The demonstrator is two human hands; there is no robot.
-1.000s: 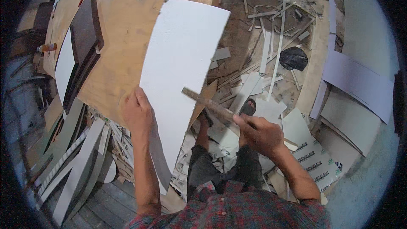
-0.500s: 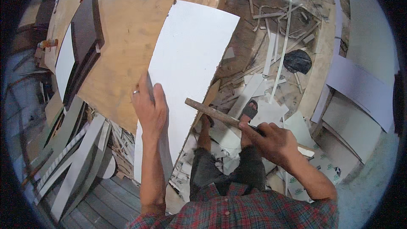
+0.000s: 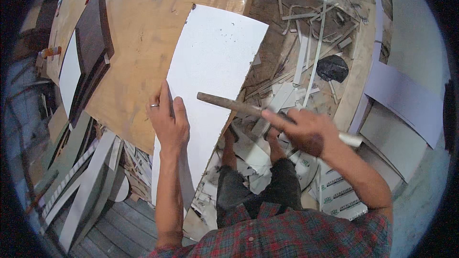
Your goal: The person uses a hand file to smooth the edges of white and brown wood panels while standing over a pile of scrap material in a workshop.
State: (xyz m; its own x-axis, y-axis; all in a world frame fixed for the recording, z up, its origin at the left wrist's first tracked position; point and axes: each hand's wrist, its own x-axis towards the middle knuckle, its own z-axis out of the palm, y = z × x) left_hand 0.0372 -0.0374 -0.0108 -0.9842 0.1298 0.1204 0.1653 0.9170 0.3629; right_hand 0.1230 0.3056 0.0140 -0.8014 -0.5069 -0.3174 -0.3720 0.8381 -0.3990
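A long white board [image 3: 210, 62] lies slantwise over the corner of the brown worktable, its right edge rough and chipped. My left hand [image 3: 168, 120] grips the board's left edge, thumb on the white face and fingers along the side. A ring shows on one finger. My right hand [image 3: 303, 131], slightly blurred, is closed around a long brownish-grey file [image 3: 227, 102], with a pale end sticking out behind the fist. The file's tip reaches over the board's face, crossing above its right edge; whether it touches is unclear.
Dark brown panels [image 3: 91, 52] and a white piece stand on the worktable [image 3: 136, 33] at left. Offcut strips [image 3: 86, 177] lean below it. Scrap strips and a black bundle [image 3: 333, 68] litter the floor at right, beside large pale sheets [image 3: 401, 100]. My feet stand among scraps.
My right hand and the file have moved up and away from my body, with the file's tip farther left over the board. My left hand stays at the board's edge.
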